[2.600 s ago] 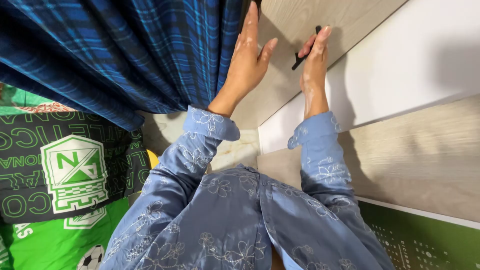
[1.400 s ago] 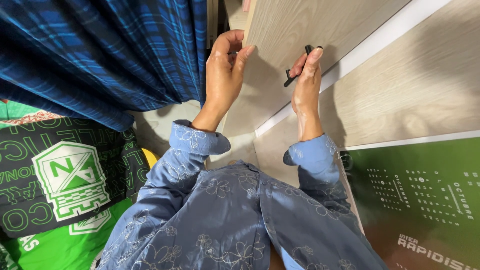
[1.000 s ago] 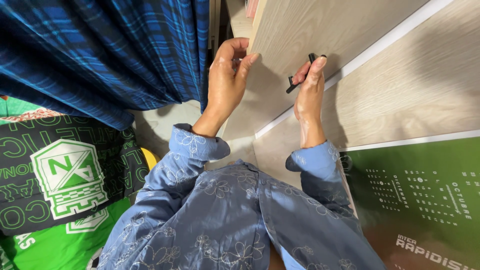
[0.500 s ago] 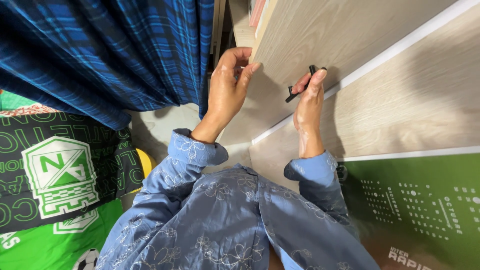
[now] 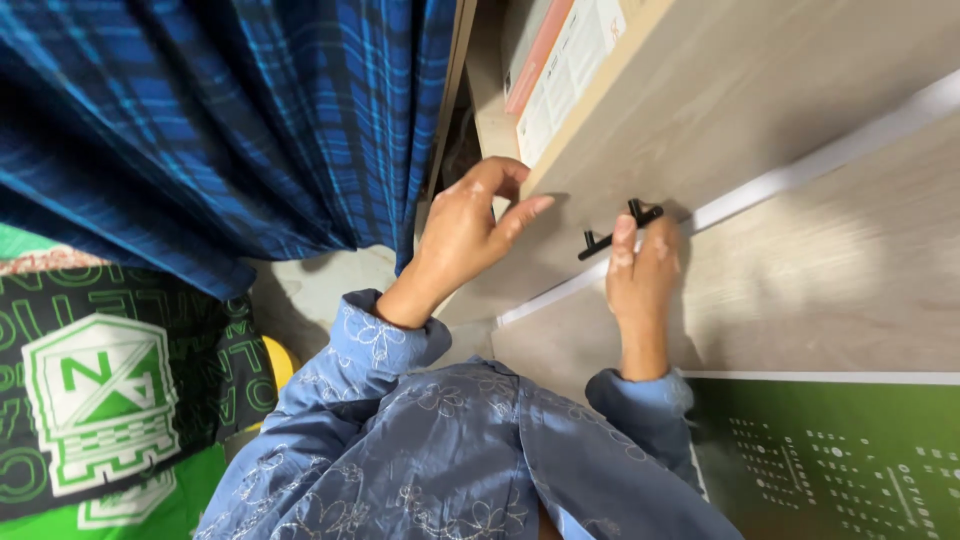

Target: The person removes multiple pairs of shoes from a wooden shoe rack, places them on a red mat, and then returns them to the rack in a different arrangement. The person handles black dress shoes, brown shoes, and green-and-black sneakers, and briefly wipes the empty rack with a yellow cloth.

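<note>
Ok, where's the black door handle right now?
In the head view, the black handle sits right of centre on the light wood door, just above the right hand, whose fingers touch it.

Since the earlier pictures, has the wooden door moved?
Yes. The wooden door has swung open, away from the blue plaid curtain, uncovering a box inside. The right hand is at its black handle.
</note>
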